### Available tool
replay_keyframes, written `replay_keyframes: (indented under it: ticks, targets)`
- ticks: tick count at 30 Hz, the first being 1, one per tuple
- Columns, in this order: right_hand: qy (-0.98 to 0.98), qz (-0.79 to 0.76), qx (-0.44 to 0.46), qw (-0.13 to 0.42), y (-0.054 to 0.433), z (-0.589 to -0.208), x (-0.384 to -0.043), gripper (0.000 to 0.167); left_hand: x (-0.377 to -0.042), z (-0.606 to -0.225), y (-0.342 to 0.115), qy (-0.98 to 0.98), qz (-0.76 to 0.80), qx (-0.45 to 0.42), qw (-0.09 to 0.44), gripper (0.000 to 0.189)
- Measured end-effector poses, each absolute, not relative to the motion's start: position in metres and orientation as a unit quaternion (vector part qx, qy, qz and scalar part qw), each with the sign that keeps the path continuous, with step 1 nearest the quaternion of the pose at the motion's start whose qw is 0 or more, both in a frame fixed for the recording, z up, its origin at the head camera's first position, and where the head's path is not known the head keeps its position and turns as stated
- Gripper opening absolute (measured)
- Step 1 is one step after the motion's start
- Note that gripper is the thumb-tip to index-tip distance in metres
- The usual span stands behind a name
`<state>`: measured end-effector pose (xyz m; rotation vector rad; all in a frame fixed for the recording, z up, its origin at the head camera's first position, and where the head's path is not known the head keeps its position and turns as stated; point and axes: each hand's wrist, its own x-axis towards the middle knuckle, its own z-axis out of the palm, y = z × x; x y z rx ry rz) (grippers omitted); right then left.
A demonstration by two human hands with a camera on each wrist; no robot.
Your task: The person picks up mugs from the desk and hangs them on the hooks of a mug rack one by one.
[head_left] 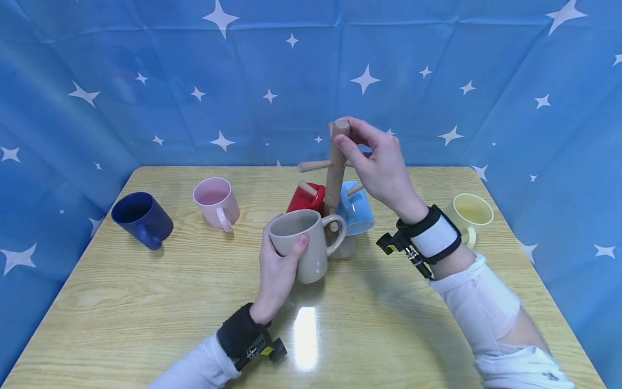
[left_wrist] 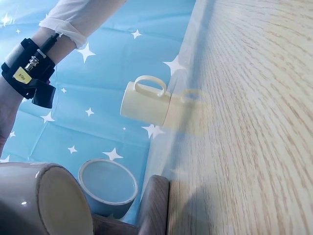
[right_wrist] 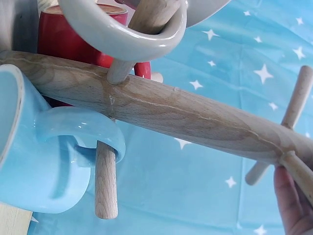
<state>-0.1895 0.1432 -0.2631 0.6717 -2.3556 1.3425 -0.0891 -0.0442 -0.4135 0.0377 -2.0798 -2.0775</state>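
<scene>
My left hand (head_left: pixel 278 270) grips a beige-grey mug (head_left: pixel 313 262) by its body, thumb over the rim, in front of a wooden mug tree (head_left: pixel 335 183). In the right wrist view a lower peg (right_wrist: pixel 151 17) of the tree passes through this mug's handle (right_wrist: pixel 115 43). With thumb and fingers, my right hand (head_left: pixel 386 170) holds the top of the post. A red mug (head_left: pixel 300 201) is low on the tree's left, partly hidden behind the beige-grey one. On the right a light blue mug (head_left: pixel 360 213) hangs by its handle from another peg (right_wrist: pixel 106 181).
Toward the left of the wooden table (head_left: pixel 160 302) stand a navy mug (head_left: pixel 160 219) and a pink mug (head_left: pixel 221 210). A pale yellow mug (head_left: pixel 471 210) stands at the right, behind my right wrist. Blue star-patterned cloth (head_left: pixel 272 65) surrounds the table's back and sides.
</scene>
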Motion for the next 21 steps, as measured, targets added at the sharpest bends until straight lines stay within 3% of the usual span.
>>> replay_keyframes:
  ticks: [21]
  targets:
    - [-0.83, 0.472, 0.238, 0.176, 0.1434, -0.2632, -0.1895, 0.034, -0.0887, -0.4176, -0.0437, -0.711, -0.698, 0.017, 0.084, 0.072]
